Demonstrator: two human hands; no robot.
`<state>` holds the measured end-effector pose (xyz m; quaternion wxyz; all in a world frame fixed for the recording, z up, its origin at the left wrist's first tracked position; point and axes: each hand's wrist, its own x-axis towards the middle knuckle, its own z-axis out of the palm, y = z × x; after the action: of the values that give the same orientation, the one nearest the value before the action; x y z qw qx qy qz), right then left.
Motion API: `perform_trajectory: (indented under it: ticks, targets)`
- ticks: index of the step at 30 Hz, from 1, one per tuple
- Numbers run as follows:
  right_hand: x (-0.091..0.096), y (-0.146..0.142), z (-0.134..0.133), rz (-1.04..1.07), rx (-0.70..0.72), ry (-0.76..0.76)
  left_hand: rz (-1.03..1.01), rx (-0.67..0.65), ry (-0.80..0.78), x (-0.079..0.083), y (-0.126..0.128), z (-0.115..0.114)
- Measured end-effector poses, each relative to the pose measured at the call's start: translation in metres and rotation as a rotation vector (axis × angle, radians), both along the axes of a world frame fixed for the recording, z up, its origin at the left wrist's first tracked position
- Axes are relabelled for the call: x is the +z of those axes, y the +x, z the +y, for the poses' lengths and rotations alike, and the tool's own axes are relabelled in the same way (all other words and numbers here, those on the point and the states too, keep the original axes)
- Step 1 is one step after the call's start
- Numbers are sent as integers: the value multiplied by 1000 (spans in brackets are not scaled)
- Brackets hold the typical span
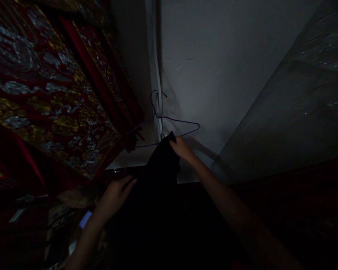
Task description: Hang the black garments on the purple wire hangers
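Observation:
A black cloth (162,161), perhaps a garment, hangs down in front of me; its lower part is lost in the dark. My right hand (181,148) is closed on its upper tip, thumb and fingers pinching the fabric. At the cloth's left side, lower down, my left hand (116,193) has thumb and finger close together against the dark fabric. Just behind the cloth a thin blue-purple wire hanger (183,120) hangs by its hook on a pale vertical strip (159,75). The cloth covers part of the hanger's lower bar.
Red fabric with gold and silver embroidery (53,90) fills the left side. Behind the hanger is a grey wall (208,56), with a translucent sheet (293,101) at right. A small bluish-purple object (85,219) lies among unclear items at lower left. The light is very dim.

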<state>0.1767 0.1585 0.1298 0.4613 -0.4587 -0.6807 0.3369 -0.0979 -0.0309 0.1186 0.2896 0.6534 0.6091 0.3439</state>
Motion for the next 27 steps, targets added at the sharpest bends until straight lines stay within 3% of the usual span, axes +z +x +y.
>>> perform_trajectory:
  ticks: [5, 7, 10, 12, 16, 19, 24, 27]
  targets:
    - [-5, 31, -24, -85, -41, 26, 240, -48, -44, 5, -38, 18]
    - [2, 40, -33, -110, -83, 56, 284, -26, 55, 13, -42, 27]
    - [10, 42, -41, -104, -101, 61, 233, 140, 322, 32, -37, 45]
    - [10, 36, -45, -68, -73, 29, 154, 195, 387, 44, -28, 59]
    - [-2, 22, -55, 17, -6, -53, -21, 9, 391, 59, -3, 85]
    - [-2, 30, -60, 9, 58, 34, 51, -67, 468, 70, 8, 94]
    - [28, 77, -37, 97, -193, 235, 243, -70, 503, 95, -1, 95]
    - [50, 100, -14, 70, -173, 219, 320, -112, 508, 104, -8, 97]
